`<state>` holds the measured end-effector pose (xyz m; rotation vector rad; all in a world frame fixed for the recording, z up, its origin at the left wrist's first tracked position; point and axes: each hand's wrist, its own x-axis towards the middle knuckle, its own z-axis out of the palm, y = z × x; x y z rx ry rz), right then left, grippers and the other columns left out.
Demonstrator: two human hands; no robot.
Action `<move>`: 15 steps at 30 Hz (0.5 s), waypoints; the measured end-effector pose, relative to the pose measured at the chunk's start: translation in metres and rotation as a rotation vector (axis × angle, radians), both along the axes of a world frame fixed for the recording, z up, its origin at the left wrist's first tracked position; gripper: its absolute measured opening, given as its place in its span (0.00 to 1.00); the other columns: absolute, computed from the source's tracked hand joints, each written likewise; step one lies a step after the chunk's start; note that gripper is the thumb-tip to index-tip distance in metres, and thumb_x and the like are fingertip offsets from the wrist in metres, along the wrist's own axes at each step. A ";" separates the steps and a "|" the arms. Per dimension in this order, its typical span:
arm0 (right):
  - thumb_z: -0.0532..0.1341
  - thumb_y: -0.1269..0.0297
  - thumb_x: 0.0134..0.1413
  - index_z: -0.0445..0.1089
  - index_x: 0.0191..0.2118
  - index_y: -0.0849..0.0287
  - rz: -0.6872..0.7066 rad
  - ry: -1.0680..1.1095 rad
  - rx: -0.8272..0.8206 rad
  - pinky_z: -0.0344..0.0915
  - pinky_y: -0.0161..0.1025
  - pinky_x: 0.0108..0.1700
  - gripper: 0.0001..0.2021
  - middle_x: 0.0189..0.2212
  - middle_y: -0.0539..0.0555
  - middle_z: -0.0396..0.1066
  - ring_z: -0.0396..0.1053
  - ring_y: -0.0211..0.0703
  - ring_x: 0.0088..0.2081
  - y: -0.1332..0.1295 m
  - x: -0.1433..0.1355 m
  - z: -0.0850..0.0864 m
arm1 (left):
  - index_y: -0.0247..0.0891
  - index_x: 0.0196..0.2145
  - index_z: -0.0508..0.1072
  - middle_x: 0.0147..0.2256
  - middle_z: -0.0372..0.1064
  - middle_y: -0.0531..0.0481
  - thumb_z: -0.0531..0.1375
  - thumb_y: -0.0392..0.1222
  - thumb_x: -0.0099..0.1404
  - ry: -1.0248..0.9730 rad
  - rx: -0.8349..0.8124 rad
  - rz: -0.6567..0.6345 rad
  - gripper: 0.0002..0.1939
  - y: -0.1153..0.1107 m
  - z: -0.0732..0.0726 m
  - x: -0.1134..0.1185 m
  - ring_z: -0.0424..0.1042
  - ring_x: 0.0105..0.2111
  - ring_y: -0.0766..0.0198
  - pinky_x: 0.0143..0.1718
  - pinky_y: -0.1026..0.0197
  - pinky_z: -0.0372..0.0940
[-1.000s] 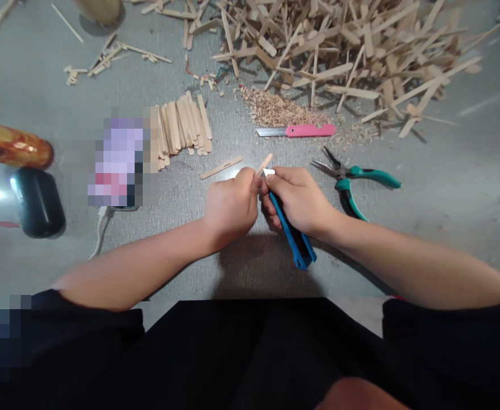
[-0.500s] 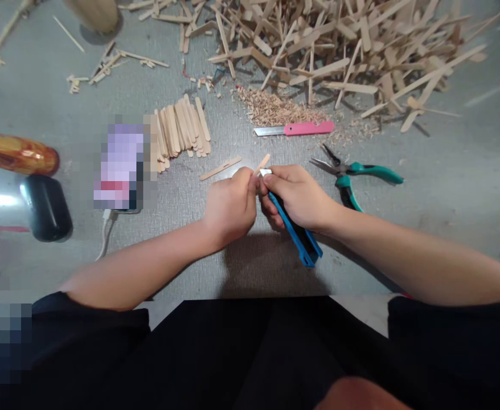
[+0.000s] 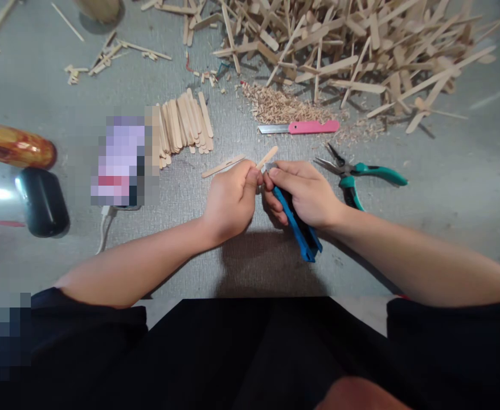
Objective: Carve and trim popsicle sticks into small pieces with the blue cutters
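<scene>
Pinching the pale, flat wooden stick (image 3: 269, 154) between thumb and fingers, your left hand (image 3: 233, 196) holds it before you over the grey, finely textured table (image 3: 177, 208). Its rounded end points away from you and rightward, the long axis running diagonally. Your right hand (image 3: 307, 192) has its fingers closed around the blue cutter (image 3: 293, 219), whose handle slants back toward you, also rightward. Its metal blade (image 3: 264, 168) sits right by the stick; contact is unclear. Beyond lie a pink-handled knife (image 3: 303, 127) and crumbly wood shavings (image 3: 282, 105).
</scene>
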<state>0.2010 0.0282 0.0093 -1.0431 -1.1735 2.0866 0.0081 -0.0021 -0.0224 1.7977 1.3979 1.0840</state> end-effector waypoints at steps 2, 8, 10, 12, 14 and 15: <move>0.64 0.55 0.81 0.69 0.36 0.52 -0.002 0.016 0.005 0.65 0.33 0.18 0.16 0.19 0.44 0.70 0.68 0.38 0.15 0.001 0.000 0.000 | 0.46 0.36 0.74 0.31 0.78 0.48 0.51 0.66 0.91 -0.013 -0.009 -0.004 0.30 0.000 0.000 0.000 0.77 0.31 0.57 0.36 0.51 0.70; 0.65 0.55 0.80 0.69 0.35 0.52 -0.004 0.025 -0.008 0.64 0.33 0.18 0.16 0.19 0.44 0.70 0.67 0.38 0.15 0.002 0.001 0.002 | 0.46 0.37 0.74 0.32 0.78 0.48 0.51 0.66 0.91 -0.042 -0.008 -0.022 0.30 0.002 0.000 -0.001 0.78 0.32 0.57 0.37 0.51 0.72; 0.65 0.53 0.80 0.69 0.35 0.52 -0.003 0.015 -0.012 0.64 0.34 0.18 0.17 0.19 0.44 0.69 0.67 0.38 0.15 0.002 0.001 0.002 | 0.46 0.37 0.75 0.32 0.78 0.48 0.51 0.66 0.91 -0.045 -0.013 -0.029 0.30 0.002 0.001 -0.001 0.78 0.33 0.57 0.38 0.51 0.72; 0.65 0.54 0.80 0.70 0.35 0.52 -0.004 0.018 -0.013 0.64 0.34 0.18 0.17 0.18 0.44 0.69 0.67 0.38 0.15 0.003 0.001 0.003 | 0.45 0.37 0.75 0.32 0.78 0.48 0.51 0.67 0.91 -0.047 -0.023 -0.031 0.30 0.003 0.001 -0.001 0.77 0.33 0.57 0.38 0.51 0.73; 0.64 0.56 0.80 0.70 0.35 0.52 -0.002 0.031 -0.015 0.64 0.35 0.18 0.16 0.18 0.45 0.70 0.67 0.39 0.15 0.003 0.001 0.003 | 0.46 0.37 0.74 0.32 0.79 0.48 0.51 0.68 0.90 -0.047 -0.033 -0.028 0.31 0.003 0.001 -0.001 0.77 0.33 0.57 0.38 0.51 0.73; 0.64 0.56 0.80 0.70 0.35 0.52 0.000 0.037 -0.017 0.64 0.35 0.18 0.16 0.19 0.45 0.69 0.67 0.39 0.15 0.003 0.001 0.003 | 0.46 0.37 0.74 0.32 0.79 0.48 0.51 0.68 0.90 -0.046 -0.035 -0.026 0.31 0.003 0.001 -0.001 0.78 0.33 0.57 0.38 0.51 0.73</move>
